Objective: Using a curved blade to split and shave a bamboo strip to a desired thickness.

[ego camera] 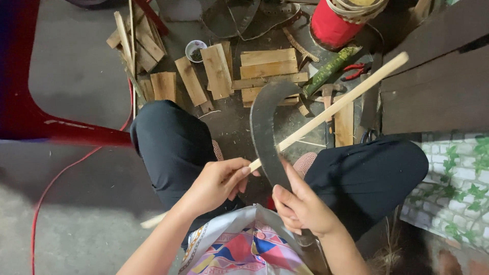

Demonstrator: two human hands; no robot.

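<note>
Bamboo strip point(331, 107) held by left hand point(216, 183), crossing blade point(265, 132).

Single head-worn view, looking almost straight down from above the person's lap at close range. Left hand point(216, 183) and right hand point(301, 208) sit low in centre frame, knees just beyond them. The top of frame faces forward onto the concrete floor point(76, 71) with scattered wood offcuts point(216, 71). No second view shares any of the scene.
</note>
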